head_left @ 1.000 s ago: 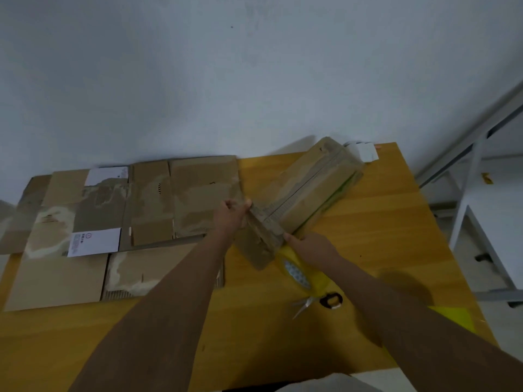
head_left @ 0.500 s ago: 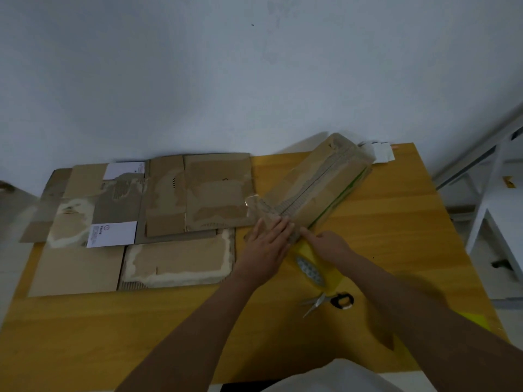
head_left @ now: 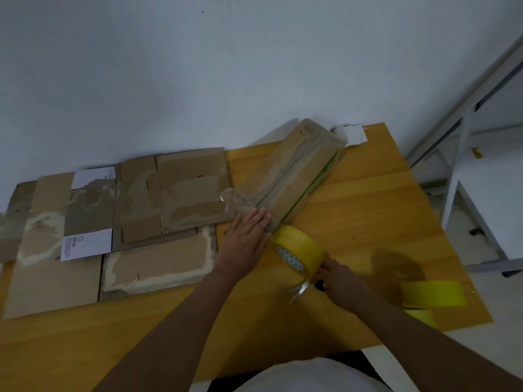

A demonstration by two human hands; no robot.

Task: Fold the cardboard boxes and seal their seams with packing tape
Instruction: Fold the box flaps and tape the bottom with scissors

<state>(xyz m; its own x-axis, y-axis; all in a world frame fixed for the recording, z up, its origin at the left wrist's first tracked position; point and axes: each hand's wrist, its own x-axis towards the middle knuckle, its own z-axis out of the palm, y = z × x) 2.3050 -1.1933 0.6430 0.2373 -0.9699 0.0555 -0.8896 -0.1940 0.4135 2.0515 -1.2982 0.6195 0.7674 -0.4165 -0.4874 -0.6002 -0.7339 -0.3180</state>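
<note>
Head view: the left hand [head_left: 246,241] lies flat, fingers straight and together, pressing down on the near end of the box [head_left: 288,176]. The box is folded up long and narrow, stretching away from that hand toward the far right of the tabletop [head_left: 368,199], with a taped seam running along its top. A loose bit of clear tape sticks out just left of the fingertips.

Just right of the left hand, touching the box's near end, stands the yellow tape roll [head_left: 297,250], tilted on edge. The right hand [head_left: 339,278] is at the roll's near side, fingers curled against it; whether they really grip it or only touch it cannot be told. Scissors [head_left: 297,290] lie right beside this hand, blades pointing toward the person, the handle hidden under the fingers.

Left of the left hand, flat cardboard [head_left: 119,227] covers the tabletop in overlapping sheets. Further right of the right hand sit more yellow rolls [head_left: 433,292] at the tabletop's edge.
</note>
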